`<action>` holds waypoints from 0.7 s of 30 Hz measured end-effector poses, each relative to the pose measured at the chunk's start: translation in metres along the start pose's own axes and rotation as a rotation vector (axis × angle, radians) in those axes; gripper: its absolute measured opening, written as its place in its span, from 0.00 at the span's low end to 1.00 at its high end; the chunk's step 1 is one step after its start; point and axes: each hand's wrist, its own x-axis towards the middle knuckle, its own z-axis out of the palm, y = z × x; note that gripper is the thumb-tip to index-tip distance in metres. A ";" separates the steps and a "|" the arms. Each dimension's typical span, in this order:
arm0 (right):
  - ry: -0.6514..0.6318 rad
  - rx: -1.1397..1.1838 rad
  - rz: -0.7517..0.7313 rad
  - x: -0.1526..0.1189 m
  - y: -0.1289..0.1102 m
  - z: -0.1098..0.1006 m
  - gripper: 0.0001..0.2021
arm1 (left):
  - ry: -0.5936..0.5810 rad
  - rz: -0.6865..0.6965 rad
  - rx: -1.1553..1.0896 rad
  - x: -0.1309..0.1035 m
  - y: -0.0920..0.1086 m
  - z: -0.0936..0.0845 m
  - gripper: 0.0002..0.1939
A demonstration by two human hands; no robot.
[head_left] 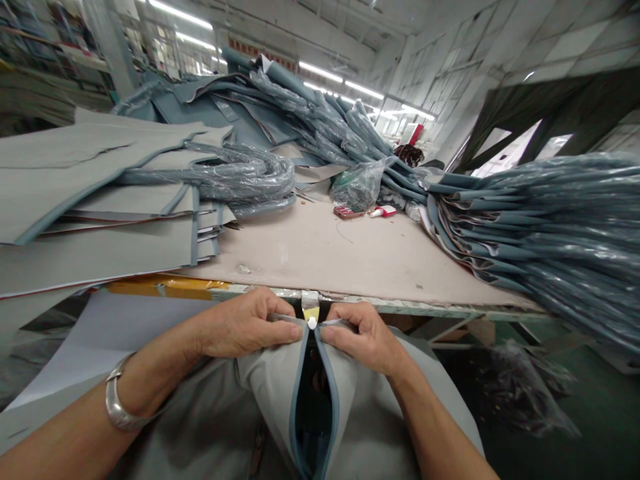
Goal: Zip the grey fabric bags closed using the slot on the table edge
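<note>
A light grey fabric piece [273,373] with two blue-grey edges hangs toward me from the table's front edge. My left hand [253,325] is closed, pinching one edge between thumb and fingers. On the other side, my right hand [360,335] pinches the opposite edge the same way. Between the thumbs, the two edges meet at a small white fitting [313,323], below a yellow and whitish tab [311,303] on the table edge. Below it the blue-grey edges [334,393] bow apart around a dark gap. What the fingertips press underneath is hidden.
Grey panels with blue-grey edging [125,247] lie stacked at left on the table [310,250]. Plastic-wrapped blue-grey bundles [560,227] overhang the right side. More bundles [310,113] are heaped behind. A small red box [349,213] and a red-and-white bottle [384,211] lie at the middle.
</note>
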 end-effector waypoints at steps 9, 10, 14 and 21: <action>0.009 0.016 0.014 0.002 0.001 0.002 0.15 | 0.008 -0.001 -0.005 0.001 -0.004 0.000 0.23; 0.009 0.020 0.023 0.003 0.001 0.002 0.16 | 0.011 -0.001 -0.005 0.001 -0.004 0.000 0.23; 0.019 0.035 0.044 0.003 0.001 0.003 0.16 | 0.017 0.009 -0.002 0.001 -0.002 0.002 0.22; 0.021 0.050 0.037 0.004 0.002 0.004 0.16 | 0.045 0.023 0.029 0.002 -0.003 0.003 0.23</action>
